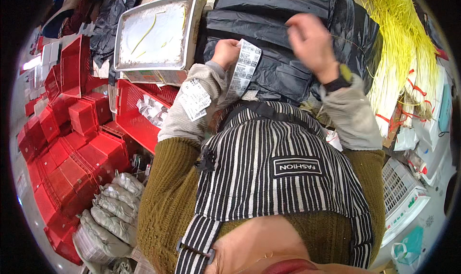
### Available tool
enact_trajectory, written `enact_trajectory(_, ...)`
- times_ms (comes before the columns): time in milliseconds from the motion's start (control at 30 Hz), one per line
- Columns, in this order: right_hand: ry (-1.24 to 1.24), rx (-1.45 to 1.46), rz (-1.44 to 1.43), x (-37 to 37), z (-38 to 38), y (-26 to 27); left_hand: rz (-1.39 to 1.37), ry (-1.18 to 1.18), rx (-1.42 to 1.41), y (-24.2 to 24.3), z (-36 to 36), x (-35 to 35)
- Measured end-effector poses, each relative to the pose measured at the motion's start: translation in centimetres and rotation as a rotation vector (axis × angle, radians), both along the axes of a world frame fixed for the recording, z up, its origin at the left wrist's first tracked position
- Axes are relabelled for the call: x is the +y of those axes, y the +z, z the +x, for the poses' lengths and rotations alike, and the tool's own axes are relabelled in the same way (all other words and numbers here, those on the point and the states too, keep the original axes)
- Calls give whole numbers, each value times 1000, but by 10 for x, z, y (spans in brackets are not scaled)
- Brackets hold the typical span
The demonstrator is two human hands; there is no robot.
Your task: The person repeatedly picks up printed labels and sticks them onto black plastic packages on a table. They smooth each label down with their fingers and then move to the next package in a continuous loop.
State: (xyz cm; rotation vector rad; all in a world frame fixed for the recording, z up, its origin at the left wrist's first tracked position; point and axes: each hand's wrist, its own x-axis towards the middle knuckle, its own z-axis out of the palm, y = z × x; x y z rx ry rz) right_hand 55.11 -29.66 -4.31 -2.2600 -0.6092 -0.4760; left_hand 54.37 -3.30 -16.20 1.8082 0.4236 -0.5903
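Observation:
My left hand (226, 53) pinches the top end of a strip of printed white labels (246, 63), which hangs down toward my apron. More printed labels (195, 99) lie on my left sleeve. My right hand (309, 43) is raised over black plastic sheeting (266, 32), its fingers curled and blurred; whether anything small is between them cannot be told. Long yellow and white stalks (399, 58), bundled with red ties (416, 88), lie to the right of the sheeting.
A metal tray (153, 36) with a few yellow stalks stands at the left on a box. Beside it is a red plastic crate (135, 124) with crumpled paper. Red crates (83, 151) and tied grey bags (115, 202) are stacked lower left. A white plastic crate (399, 184) stands at the right.

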Motion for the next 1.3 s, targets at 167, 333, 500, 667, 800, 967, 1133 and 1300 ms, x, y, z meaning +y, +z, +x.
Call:
enact_trajectory(167,134,569,-213,33,-52,-50,259,-221,-211,13,-18,13)
enact_trajectory(333,-40,788,406,54,-61,-73,-315,-81,-163,42,-47,6)
enact_trajectory(500,-120,727,424,55,-53,-81,-313,79,-59,50,-42,-7)
enact_trajectory(667,-99,910,521,48,-51,-73,-391,-28,-201,54,-34,-14)
enact_trajectory(800,19,1194,830,49,-58,-66,-333,-155,-431,56,-36,-17)
enact_trajectory(967,85,1100,843,52,-60,-66,-337,-115,-303,54,-38,-11)
enact_trajectory(1133,48,996,867,55,-62,-65,-257,-127,-186,64,-43,-10)
enact_trajectory(1300,-43,868,776,56,-67,-58,-880,141,20,80,-56,-14)
